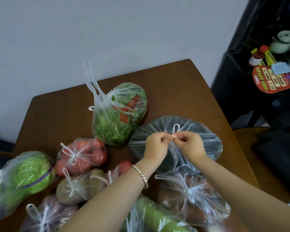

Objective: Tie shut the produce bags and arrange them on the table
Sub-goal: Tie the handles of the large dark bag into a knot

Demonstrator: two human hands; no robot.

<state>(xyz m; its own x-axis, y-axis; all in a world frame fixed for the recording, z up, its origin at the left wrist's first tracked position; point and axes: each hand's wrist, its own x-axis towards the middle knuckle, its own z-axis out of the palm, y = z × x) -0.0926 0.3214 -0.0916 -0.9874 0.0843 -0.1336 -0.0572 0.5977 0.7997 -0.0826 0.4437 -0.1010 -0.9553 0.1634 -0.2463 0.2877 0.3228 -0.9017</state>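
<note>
Two bare hands meeting above a clear bag of dark produce (199, 138) near the right edge of a brown wooden table (174, 84), forearms reaching in from the near edge. Left hand (156, 144), silver bracelet (141, 174) at the wrist, fingertips pinched on a twisted strand of the bag's handle; right hand (192, 144) curled, thumb and forefinger clamped on the same strand, a small white loop (176, 128) standing just above the pinch. Behind it toward the far edge, an upright bag of green peppers (119, 114) with red print, handles (90, 81) sticking up loose and untied. Along the left side, knotted bags crowded together: red tomatoes (82, 154), a green cabbage (23, 180) at the left edge, potatoes (77, 186), and a reddish-purple bag (49, 215) at the near edge. Under the forearms, a knotted bag of brownish produce (191, 198) and a long green vegetable in plastic (157, 215). Bare wood at the far left corner and across the far right corner; near half almost fully covered. Plain pale wall (107, 30) behind the far edge. Beside the right edge, a black shelf (233, 81) holding a red-capped bottle (258, 56), a red printed fan (273, 81) and a pale green kettle (283, 41).
</note>
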